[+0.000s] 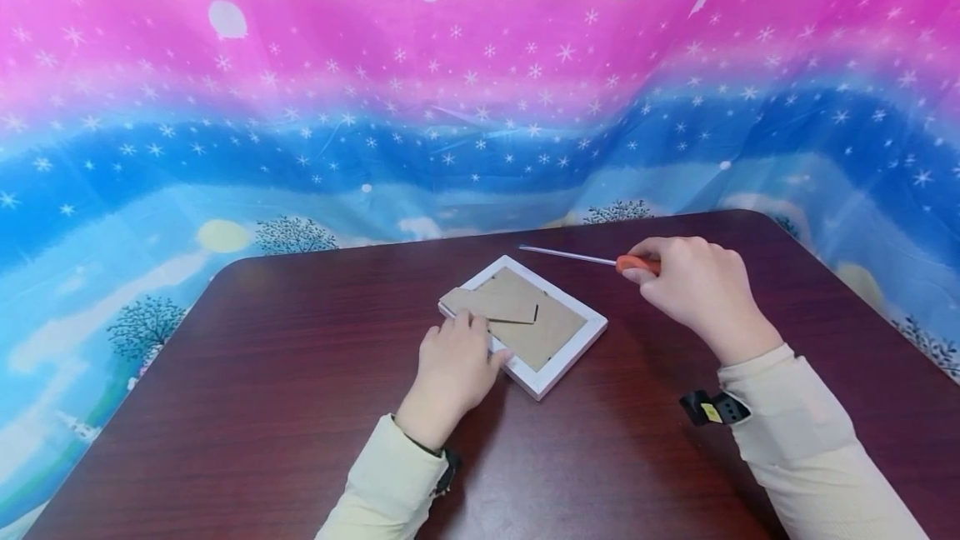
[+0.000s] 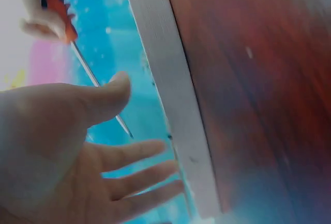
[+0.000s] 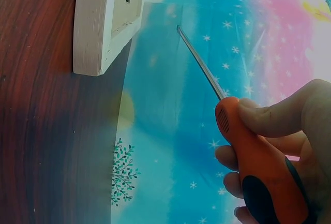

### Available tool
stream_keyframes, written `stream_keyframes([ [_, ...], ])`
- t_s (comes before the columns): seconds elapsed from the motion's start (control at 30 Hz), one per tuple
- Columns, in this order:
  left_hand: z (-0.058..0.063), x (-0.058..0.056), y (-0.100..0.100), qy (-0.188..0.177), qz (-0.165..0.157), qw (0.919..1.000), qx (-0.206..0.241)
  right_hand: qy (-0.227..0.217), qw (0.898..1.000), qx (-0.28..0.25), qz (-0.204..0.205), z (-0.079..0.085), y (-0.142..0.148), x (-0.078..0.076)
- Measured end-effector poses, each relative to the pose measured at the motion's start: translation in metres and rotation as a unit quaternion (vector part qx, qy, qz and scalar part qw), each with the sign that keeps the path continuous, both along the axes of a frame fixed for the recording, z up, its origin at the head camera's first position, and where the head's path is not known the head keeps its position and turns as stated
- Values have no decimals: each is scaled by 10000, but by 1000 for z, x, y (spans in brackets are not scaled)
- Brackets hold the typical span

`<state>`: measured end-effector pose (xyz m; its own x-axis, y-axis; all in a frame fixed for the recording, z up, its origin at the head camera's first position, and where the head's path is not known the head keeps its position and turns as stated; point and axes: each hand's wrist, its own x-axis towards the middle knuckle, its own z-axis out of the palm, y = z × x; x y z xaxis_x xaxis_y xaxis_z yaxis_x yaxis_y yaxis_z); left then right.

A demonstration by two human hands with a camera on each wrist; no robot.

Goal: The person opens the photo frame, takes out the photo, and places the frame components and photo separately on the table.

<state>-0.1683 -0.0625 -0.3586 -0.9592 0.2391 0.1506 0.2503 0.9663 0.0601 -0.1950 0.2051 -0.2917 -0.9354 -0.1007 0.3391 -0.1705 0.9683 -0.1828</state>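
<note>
A white picture frame (image 1: 564,365) lies on the table with its brown backing board (image 1: 558,336) facing up. Across that board an easel leg (image 1: 498,304) sticks out past the frame's left edge. My left hand (image 1: 456,363) is at this left side, its fingertips at the leg and its thumb near the frame border; in the left wrist view its fingers look extended. Off to the right, my right hand (image 1: 697,286) grips the orange and black handle of a screwdriver (image 3: 266,164). The metal shaft points left, its tip held above the table beyond the frame and apart from it.
The dark red-brown wooden table (image 1: 262,407) extends around both hands. Behind it hangs a pink and blue curtain (image 1: 480,107) printed with snowflakes and trees. A black band (image 1: 712,409) is around the right wrist, over the sleeve.
</note>
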Motion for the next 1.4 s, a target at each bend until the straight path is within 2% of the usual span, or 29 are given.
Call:
stream_keyframes([
  [0.13, -5, -11, -13, 268, -183, 9987, 395, -47, 10000, -17, 3, 0, 0, 0],
  [0.2, -7, -15, -19, 269, -238, 9984, 447, -61, 10000, -22, 10, 0, 0, 0],
  [0.3, -7, -17, -27, 7, -248, 9985, 496, -33, 10000, -8, 16, 0, 0, -1],
  [0.47, -5, -18, -34, -707, -226, 9965, 388, -16, 10000, 5, 0, 0, 0, -1],
  [0.57, -5, -17, -35, -850, -203, 9956, 324, -50, 10000, -32, 17, 0, -1, -1],
  [0.9, -6, -14, -33, -627, -192, 9976, 204, -208, 9997, -144, 61, -1, -4, 0],
  [1.1, -8, -15, -32, -372, -310, 9980, 408, -112, 9999, -51, 29, -1, -3, -1],
  [1.27, -6, -16, -32, -431, -407, 9964, 599, -100, 9999, -57, 33, -2, -4, 0],
  [1.4, -5, -15, -30, -462, -341, 9963, 637, -132, 9999, -78, 40, -2, -5, 0],
])
